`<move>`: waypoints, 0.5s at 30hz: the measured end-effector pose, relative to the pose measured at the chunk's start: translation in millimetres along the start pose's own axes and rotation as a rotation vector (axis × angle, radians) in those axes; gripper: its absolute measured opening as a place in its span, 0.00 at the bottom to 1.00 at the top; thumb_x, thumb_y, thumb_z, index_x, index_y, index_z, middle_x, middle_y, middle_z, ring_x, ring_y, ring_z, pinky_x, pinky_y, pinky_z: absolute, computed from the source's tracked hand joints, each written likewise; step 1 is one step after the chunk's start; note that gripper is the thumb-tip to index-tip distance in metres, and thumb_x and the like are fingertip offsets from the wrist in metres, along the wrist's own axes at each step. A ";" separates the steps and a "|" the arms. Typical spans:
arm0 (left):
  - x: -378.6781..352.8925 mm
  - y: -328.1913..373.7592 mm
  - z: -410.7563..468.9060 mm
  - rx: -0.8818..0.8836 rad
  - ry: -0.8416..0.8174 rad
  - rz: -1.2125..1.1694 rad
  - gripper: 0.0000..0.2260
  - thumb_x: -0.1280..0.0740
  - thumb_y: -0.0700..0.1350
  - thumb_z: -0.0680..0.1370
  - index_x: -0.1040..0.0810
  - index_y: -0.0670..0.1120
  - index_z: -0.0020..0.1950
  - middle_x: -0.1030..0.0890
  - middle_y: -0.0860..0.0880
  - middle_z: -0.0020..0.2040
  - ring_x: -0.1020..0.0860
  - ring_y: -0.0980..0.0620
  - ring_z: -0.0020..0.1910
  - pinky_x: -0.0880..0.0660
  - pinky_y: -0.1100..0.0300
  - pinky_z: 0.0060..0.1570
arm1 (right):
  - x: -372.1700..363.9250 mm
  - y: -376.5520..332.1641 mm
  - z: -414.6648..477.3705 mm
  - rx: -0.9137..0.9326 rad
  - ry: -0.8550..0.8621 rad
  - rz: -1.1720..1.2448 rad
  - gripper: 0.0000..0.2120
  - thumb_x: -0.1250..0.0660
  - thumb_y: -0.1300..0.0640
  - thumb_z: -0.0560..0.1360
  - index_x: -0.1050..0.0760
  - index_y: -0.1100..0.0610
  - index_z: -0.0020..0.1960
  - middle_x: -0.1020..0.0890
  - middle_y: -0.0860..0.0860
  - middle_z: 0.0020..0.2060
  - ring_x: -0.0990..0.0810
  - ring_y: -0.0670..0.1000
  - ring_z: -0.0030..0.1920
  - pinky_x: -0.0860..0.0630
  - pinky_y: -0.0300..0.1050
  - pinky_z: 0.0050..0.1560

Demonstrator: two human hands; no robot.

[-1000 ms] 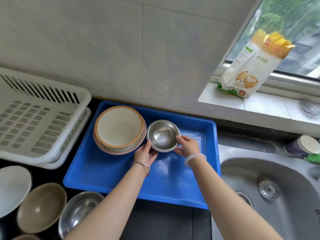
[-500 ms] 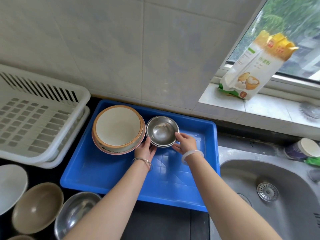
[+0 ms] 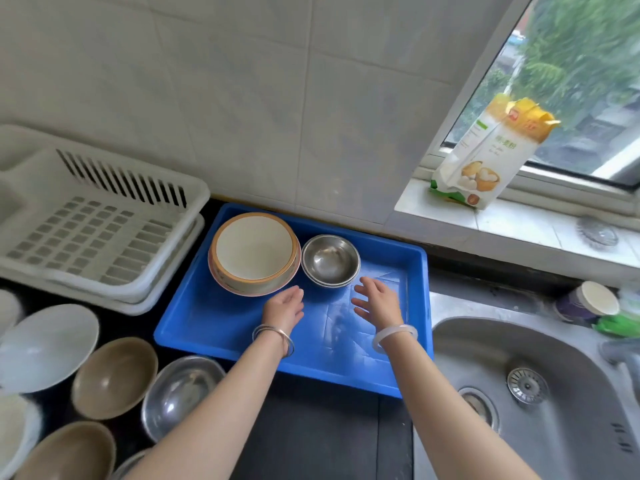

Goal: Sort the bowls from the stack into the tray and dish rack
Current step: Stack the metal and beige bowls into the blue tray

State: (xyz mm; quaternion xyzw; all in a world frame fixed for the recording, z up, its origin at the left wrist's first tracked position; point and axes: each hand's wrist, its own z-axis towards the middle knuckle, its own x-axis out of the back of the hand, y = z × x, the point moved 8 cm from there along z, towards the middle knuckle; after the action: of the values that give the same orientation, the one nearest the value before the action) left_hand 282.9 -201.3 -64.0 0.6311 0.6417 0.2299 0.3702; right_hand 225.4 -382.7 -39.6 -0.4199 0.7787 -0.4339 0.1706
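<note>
A blue tray [image 3: 214, 327] lies on the dark counter. Inside it, at the back, a stack of cream bowls with orange rims [image 3: 254, 252] stands beside a small stack of steel bowls [image 3: 330, 260]. My left hand [image 3: 284, 308] and my right hand [image 3: 375, 299] hover over the tray floor just in front of the steel bowls, fingers relaxed, holding nothing. The white dish rack [image 3: 93, 230] stands left of the tray. Loose bowls sit at the lower left: a white one [image 3: 45, 348], a brown one [image 3: 114, 377], a steel one [image 3: 181, 393] and another brown one [image 3: 65, 452].
A steel sink [image 3: 540, 393] lies right of the tray. A flour bag [image 3: 485, 157] leans on the window sill. A cup [image 3: 585, 301] and a green item [image 3: 620, 323] sit behind the sink. The tiled wall rises behind the tray.
Both hands have let go of the steel bowl, which now rests on the steel stack, and they have drawn back toward me.
</note>
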 end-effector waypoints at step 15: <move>204.6 -39.4 -172.5 -0.351 0.517 0.523 0.12 0.32 0.35 0.73 0.21 0.46 0.54 0.20 0.48 0.52 0.22 0.50 0.51 0.27 0.59 0.51 | -120.4 120.2 -140.4 0.057 -0.432 -0.516 0.12 0.39 0.51 0.78 0.25 0.52 0.59 0.20 0.49 0.49 0.20 0.47 0.40 0.23 0.40 0.40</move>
State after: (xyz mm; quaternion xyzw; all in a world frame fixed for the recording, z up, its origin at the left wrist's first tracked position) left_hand 140.1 25.2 -24.9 0.6217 0.4824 0.5735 0.2278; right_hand 147.0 -178.9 -70.6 -0.6806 0.5801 -0.3853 0.2276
